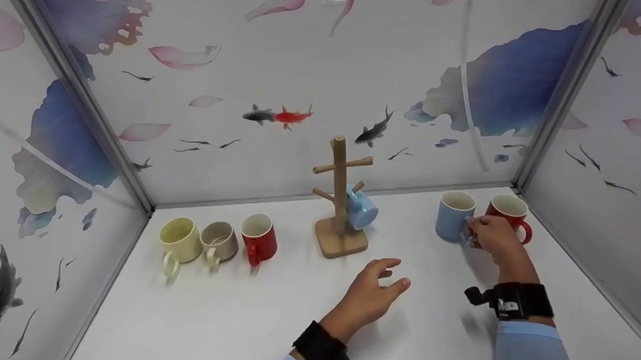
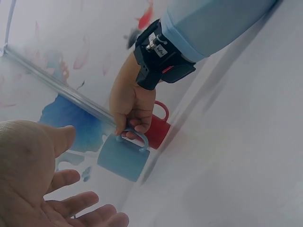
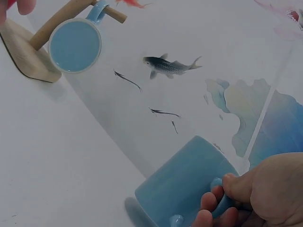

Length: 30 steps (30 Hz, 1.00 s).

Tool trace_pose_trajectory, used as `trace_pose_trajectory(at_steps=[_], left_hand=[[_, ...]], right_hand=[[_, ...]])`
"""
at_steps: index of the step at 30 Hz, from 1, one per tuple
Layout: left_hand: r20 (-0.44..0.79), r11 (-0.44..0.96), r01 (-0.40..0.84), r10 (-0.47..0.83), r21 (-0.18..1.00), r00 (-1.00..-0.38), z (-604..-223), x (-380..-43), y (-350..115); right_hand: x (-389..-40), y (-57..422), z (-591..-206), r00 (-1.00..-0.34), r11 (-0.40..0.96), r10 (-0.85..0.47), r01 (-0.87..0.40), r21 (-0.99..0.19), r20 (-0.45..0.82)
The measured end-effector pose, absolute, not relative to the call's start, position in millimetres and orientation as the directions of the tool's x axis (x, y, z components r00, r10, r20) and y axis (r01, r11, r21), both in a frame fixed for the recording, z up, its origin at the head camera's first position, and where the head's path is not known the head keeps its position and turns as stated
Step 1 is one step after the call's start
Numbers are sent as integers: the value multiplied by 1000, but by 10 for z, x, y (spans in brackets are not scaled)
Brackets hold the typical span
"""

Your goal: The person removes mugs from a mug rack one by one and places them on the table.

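My right hand (image 1: 493, 234) grips the handle of a light blue mug (image 3: 184, 182), thumb and fingers on the handle. This mug is upright at the right of the table; whether its base touches the tabletop I cannot tell. Just right of it stands a red mug (image 1: 508, 209), partly hidden by the hand. My left hand (image 1: 366, 294) hovers over the front middle of the table, fingers spread and holding nothing. Beyond it, a wooden mug tree (image 1: 341, 200) carries another light blue mug (image 1: 362, 211) on a lower peg, hung tilted by its handle.
On the left stand a yellow mug (image 1: 180, 240), a grey-brown mug (image 1: 219, 241) and a red mug (image 1: 259, 238) in a row, handles toward me. Printed panels (image 1: 298, 165) wall the white table (image 1: 208, 325) at the back and both sides.
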State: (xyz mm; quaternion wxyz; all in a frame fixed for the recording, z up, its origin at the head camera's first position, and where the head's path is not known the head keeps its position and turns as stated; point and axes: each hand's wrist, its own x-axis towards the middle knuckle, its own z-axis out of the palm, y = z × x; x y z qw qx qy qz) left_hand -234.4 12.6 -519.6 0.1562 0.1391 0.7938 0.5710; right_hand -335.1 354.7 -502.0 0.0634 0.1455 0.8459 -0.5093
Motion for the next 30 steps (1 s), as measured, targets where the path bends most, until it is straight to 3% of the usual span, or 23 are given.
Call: trace_pose_trajectory(at_steps=[18,30], left_hand=[[-118,315,11,387,949,-915,-5195,-2328,144],[-31,327,100,374,940,-927,-5081,-2350,67]], right_hand=[[-3268,3732,-5132,-953,454,119,302,-838,-279],[-3238,3767,-4925,-936,499,218,350,-792,-277]])
